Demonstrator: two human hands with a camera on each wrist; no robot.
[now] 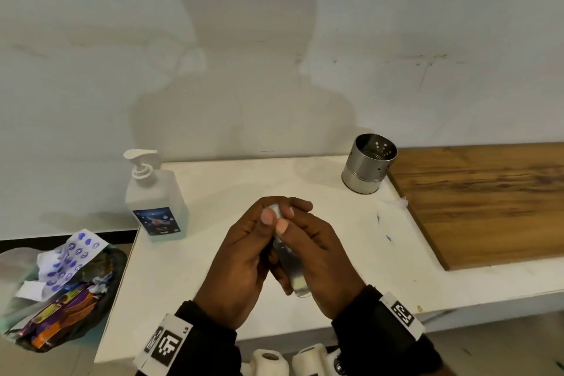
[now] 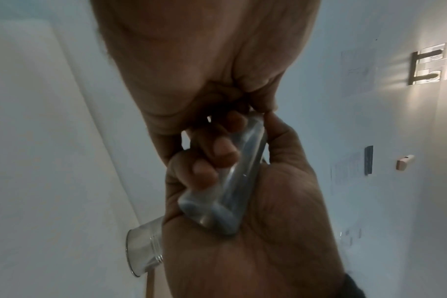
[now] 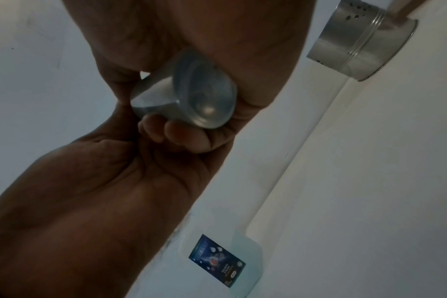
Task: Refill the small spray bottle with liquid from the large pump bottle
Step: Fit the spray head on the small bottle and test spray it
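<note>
The small clear spray bottle [image 1: 290,265] is held tilted over the white table [image 1: 189,278], its white top [image 1: 274,210] pointing away from me. My right hand [image 1: 293,218] wraps its fingers round the bottle's body. My left hand [image 1: 270,207] pinches the white top between thumb and fingers. The left wrist view shows the bottle [image 2: 232,177] in the right hand's curled fingers [image 2: 214,153]. Its round base [image 3: 204,100] fills the right wrist view. The large pump bottle [image 1: 155,201], with a white pump and a blue label, stands upright at the table's back left; its label [image 3: 217,260] also shows.
A perforated steel cup [image 1: 367,168] stands at the back right, beside a wooden board [image 1: 482,201]. A bag of wrappers and paper [image 1: 61,293] sits left of the table, below its edge. White rolls [image 1: 268,360] lie under the near edge.
</note>
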